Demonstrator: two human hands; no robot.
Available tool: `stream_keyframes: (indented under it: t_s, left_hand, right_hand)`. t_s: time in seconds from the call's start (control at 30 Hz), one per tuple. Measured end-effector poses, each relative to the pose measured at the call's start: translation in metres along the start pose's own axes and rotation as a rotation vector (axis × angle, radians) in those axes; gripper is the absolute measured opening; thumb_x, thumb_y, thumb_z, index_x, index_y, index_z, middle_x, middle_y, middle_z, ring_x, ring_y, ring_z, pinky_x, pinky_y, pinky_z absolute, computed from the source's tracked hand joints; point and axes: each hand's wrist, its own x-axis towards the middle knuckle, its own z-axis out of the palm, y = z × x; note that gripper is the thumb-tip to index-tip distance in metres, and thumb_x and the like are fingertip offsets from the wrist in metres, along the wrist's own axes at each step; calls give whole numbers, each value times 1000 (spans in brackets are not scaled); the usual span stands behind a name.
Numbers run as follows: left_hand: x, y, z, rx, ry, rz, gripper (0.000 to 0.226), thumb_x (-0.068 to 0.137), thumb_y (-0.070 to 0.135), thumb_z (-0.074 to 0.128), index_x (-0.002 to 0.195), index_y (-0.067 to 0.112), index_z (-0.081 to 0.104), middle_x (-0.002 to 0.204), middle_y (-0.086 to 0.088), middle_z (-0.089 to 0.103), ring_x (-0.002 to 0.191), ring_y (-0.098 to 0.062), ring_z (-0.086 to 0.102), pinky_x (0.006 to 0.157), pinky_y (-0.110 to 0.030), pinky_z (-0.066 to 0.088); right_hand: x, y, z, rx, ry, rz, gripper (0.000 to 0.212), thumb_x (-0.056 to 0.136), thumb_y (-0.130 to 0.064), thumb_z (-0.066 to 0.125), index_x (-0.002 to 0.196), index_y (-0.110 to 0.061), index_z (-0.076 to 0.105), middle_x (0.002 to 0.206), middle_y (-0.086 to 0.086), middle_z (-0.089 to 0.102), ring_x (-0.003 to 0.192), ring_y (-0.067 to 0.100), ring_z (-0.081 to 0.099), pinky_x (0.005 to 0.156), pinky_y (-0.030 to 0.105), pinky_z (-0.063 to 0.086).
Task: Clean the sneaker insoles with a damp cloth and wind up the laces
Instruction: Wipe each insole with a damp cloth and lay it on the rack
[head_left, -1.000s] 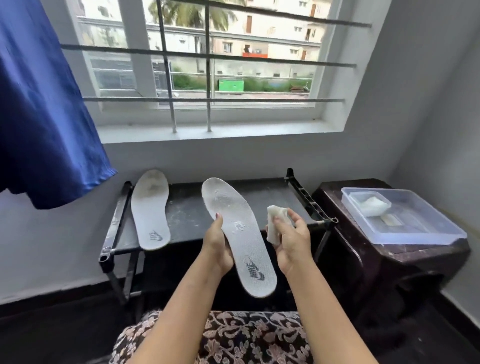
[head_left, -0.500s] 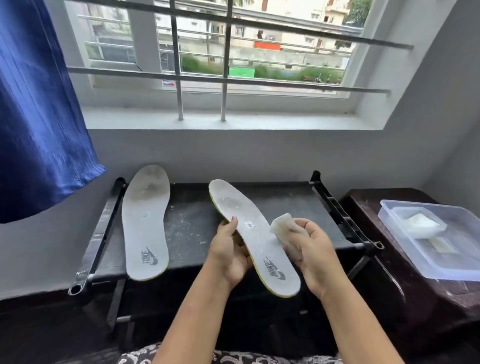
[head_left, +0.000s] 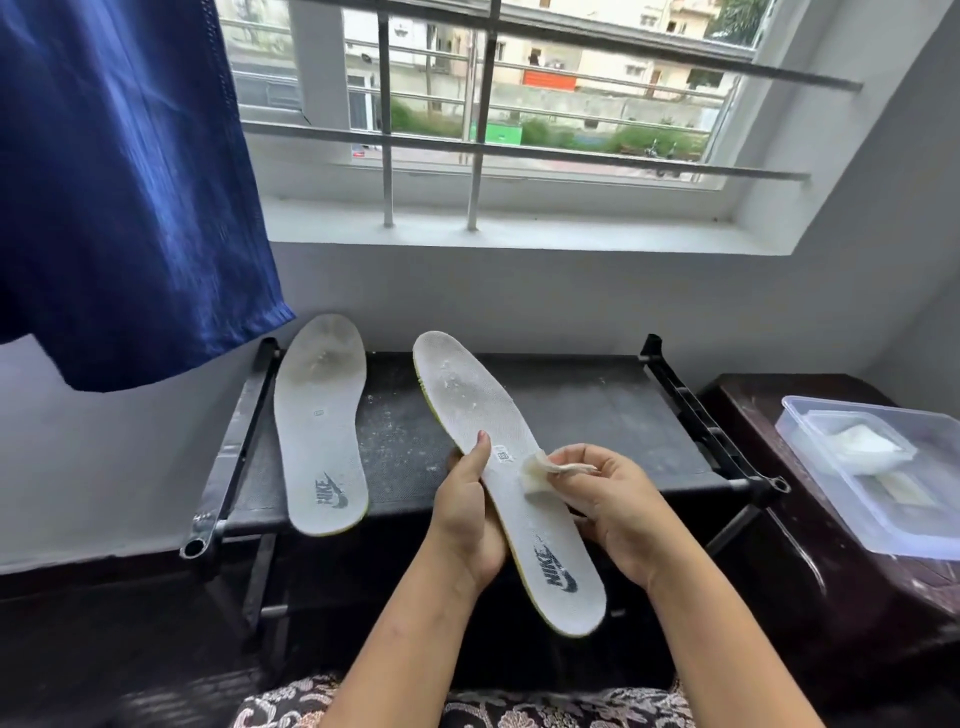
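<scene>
1. The black folding rack with a dusty fabric top (head_left: 597, 415) bears 1 of the 2 insoles. The other is held in the air over its front edge.
2. The held white foam insole with a yellow-green edge (head_left: 483, 415) points toe away, heel toward the person. It looks light, thin and bendy, so it would likely flop if held by 1 end alone. The mid-arch, where it is held, seems the best place to take it, with fingers backing the spot being wiped. Its textured top shows pale flecks near the toe.
3. The second white foam insole (head_left: 319, 421) lies flat along the rack's left side, its heel slightly past the front edge, well apart from both hands.
4. The left hand (head_left: 467, 514) grips the held insole at its left edge, thumb on top, fingers beneath.
5. The right hand (head_left: 618, 509) pinches the small white cloth (head_left: 540, 475) and presses it on the insole's middle. The cloth looks soft and limp.
6. Each heel carries a grey "NIKE" print with a swoosh (head_left: 558, 569).
7. A tiny size mark (head_left: 503, 454) beside the left thumb is too small to read.
8. No laces are in view.
</scene>
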Motion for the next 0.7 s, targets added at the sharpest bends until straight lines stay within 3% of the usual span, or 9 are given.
stream_keyframes:
  t_s: [0.13, 0.3, 0.4, 0.53, 0.7]
  left_hand:
    - [0, -3, 6, 42, -14, 20, 59, 98, 50, 30, 110, 2, 62, 96, -19, 71, 82, -28, 70, 78, -40, 53]
    - [8, -7, 13, 61, -25, 38, 66, 95, 56, 30, 123, 3, 57, 115, -21, 66, 102, -32, 65, 84, -40, 52]
    - [15, -1, 11, -57, -37, 99, 67, 90, 62, 34, 118, 8, 60, 107, -15, 69, 103, -30, 63, 94, -43, 47]
    - [20, 8, 2, -249, -16, 143, 84, 71, 75, 46, 120, 8, 60, 102, -14, 69, 102, -34, 63, 93, -50, 47]
    - [19, 13, -4, -428, -61, 237, 102, 62, 82, 52, 131, 6, 52, 128, -13, 60, 115, -40, 58, 101, -59, 38]
  right_hand:
    - [5, -5, 1, -18, -16, 29, 15, 87, -1, 60, 84, -15, 64, 74, 1, 67, 66, 15, 62, 58, 27, 48]
    - [16, -13, -6, -115, -5, 11, 11, 88, -1, 60, 96, -2, 68, 80, 6, 68, 69, 16, 64, 59, 24, 50]
    - [20, -21, -19, -252, -93, -9, 13, 88, 3, 60, 93, -2, 70, 79, 5, 70, 70, 14, 66, 60, 20, 51]
    - [24, -39, -34, -418, -302, 22, 16, 89, 3, 59, 87, -7, 70, 85, 6, 71, 73, 14, 67, 62, 18, 51]
    - [37, -51, -32, -561, -374, 102, 16, 90, 0, 59, 105, 2, 64, 91, 8, 71, 80, 16, 68, 65, 20, 52]
